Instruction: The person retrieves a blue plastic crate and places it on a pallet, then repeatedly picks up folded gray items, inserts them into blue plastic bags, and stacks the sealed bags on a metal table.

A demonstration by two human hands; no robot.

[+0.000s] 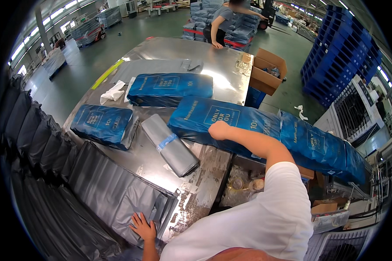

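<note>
My left hand [142, 227] lies flat with fingers apart on a stack of dark grey plastic bags [113, 187] at the table's near left edge. Stretched across to the right, my right hand [220, 130] is closed at the front edge of a long blue plastic-wrapped package [231, 115]; its fingertips are hidden. Between my hands rests a folded grey plastic bundle [170, 145] with a light blue band. Two more blue packages lie on the table, one at the left [102, 124] and one farther back [170, 89].
More blue packages [313, 145] run in a row to the right. The metal table [161, 50] has crumpled white paper [113, 92] on it. Beyond are a person [222, 21] touching its far edge, an open cardboard box [268, 71] and stacked blue pallets [339, 52]. Dark bags [35, 130] pile up leftward.
</note>
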